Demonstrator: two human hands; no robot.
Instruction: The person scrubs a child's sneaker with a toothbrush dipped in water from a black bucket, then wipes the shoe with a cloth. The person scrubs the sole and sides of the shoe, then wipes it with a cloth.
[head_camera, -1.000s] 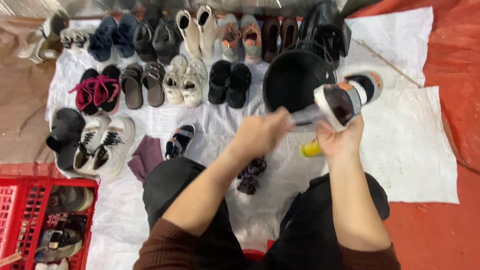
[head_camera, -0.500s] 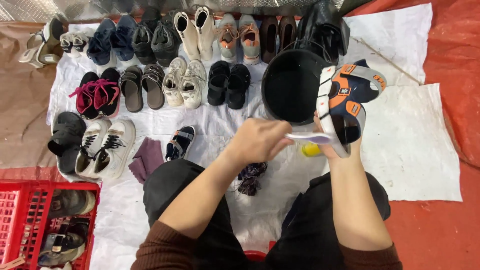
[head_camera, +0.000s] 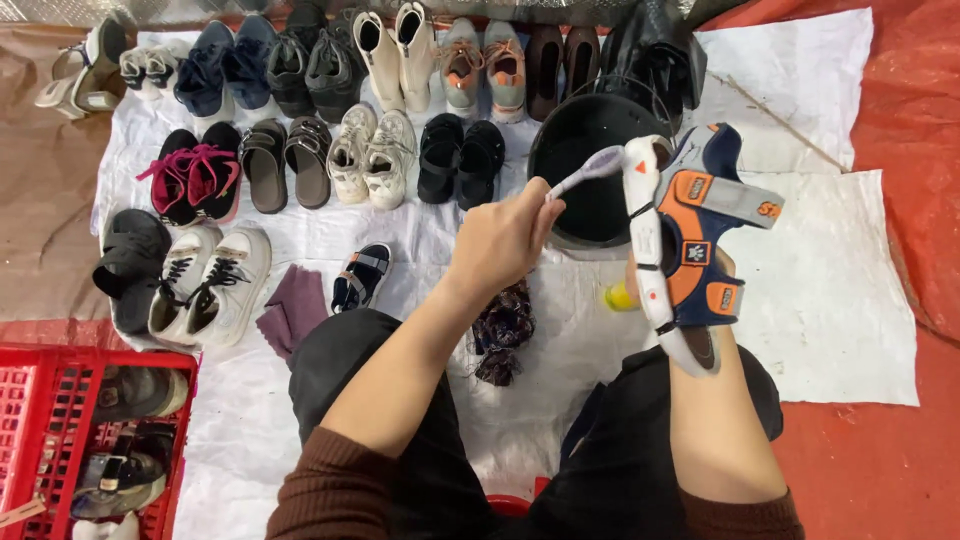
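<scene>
The person's left hand (head_camera: 505, 240) has its fingers curled tight around the handle of a pale toothbrush (head_camera: 590, 170), whose bristled head points toward two o'clock and meets the white sole edge of a child's sandal (head_camera: 690, 245). That sandal (navy and orange, with grey straps) stands nearly upright, toe up, at three o'clock from the left hand. The right hand (head_camera: 700, 300) holds it from behind; its fingers are hidden by the sandal, so their spread cannot be told. A black bucket (head_camera: 590, 150) sits just behind brush and sandal at twelve o'clock. A small yellow thing (head_camera: 620, 297) lies on the white sheet (head_camera: 830, 290) beside the right wrist. Rows of paired shoes (head_camera: 380, 150) fill the sheet toward eleven o'clock, and a red crate (head_camera: 40, 420) holding more shoes stands at eight o'clock on the floor.
</scene>
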